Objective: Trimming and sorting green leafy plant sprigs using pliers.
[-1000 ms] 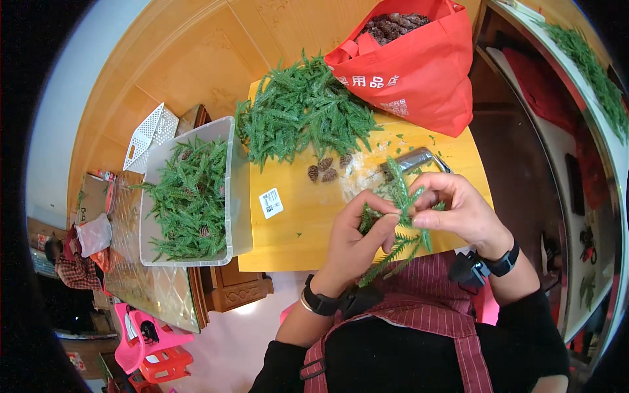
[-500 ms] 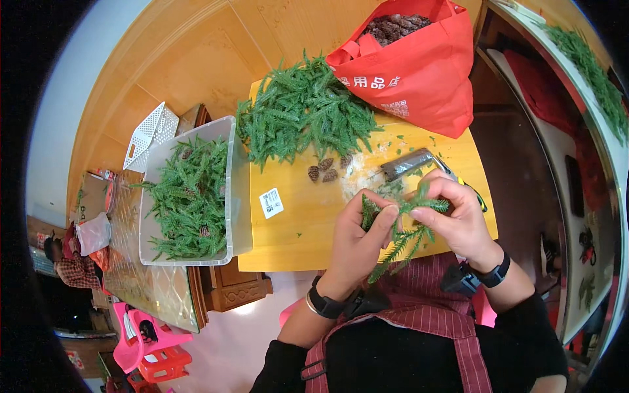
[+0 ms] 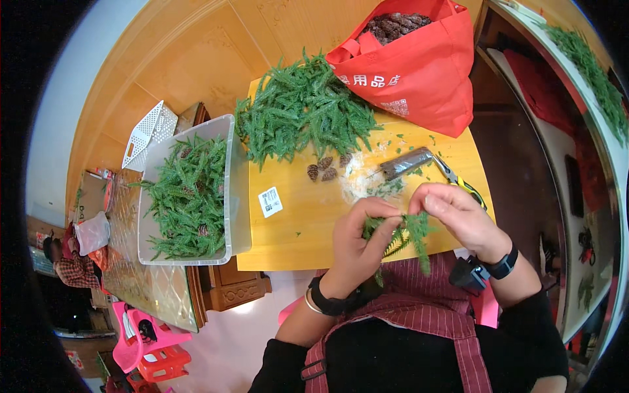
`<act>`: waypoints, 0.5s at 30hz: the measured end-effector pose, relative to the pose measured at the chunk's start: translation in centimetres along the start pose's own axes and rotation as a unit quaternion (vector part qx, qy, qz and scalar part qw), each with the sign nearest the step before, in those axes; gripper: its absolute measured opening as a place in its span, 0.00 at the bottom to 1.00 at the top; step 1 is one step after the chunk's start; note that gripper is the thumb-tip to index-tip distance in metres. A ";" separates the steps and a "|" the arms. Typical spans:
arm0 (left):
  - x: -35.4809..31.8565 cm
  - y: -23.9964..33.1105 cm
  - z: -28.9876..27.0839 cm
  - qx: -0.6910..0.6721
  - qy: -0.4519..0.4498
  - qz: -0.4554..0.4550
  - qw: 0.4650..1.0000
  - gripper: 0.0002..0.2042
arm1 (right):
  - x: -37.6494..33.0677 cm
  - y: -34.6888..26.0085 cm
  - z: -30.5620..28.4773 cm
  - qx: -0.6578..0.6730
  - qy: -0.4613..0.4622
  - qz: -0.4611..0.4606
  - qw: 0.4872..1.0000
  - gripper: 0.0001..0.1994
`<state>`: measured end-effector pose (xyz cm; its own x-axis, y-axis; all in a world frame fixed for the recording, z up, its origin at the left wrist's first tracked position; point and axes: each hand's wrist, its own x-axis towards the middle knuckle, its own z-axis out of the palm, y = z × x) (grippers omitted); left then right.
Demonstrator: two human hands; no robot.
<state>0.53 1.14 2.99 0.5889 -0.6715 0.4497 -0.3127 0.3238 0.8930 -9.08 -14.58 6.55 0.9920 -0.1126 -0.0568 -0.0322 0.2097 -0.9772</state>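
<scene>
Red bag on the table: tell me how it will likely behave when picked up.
The red bag would probably sag and fold, its sides looking thin and creased. The pine cones showing in its open mouth might spill if it tips.

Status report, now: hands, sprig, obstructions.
Left hand pinching green sprig. Right hand at sprig, contact unclear. Loose pine cones clear of both hands.

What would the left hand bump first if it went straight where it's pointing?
Probably the right hand, beside the green sprig that the left hand pinches; depth is hard to judge.
</scene>
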 end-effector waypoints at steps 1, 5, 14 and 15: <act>0.0 0.1 -0.1 0.000 0.000 0.000 1.000 0.04 | -0.1 -0.2 -0.2 0.000 0.000 0.000 1.000 0.07; 0.4 0.9 0.0 0.050 -0.026 0.034 0.998 0.05 | -0.2 -0.9 -0.7 -0.037 -0.088 0.039 0.995 0.07; 0.5 1.7 0.0 0.037 -0.053 -0.003 0.998 0.04 | -0.3 -2.1 -0.4 -0.157 -0.076 -0.005 0.985 0.08; 0.5 1.9 0.0 0.007 -0.044 -0.071 0.996 0.03 | -0.3 -2.4 -0.3 -0.187 -0.059 -0.019 0.980 0.08</act>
<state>0.19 1.42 4.91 0.5600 -0.7666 0.3144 -0.2406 0.2126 0.9470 -9.30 -15.30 8.85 0.9999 0.0039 -0.0161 -0.0152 -0.1664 -0.9859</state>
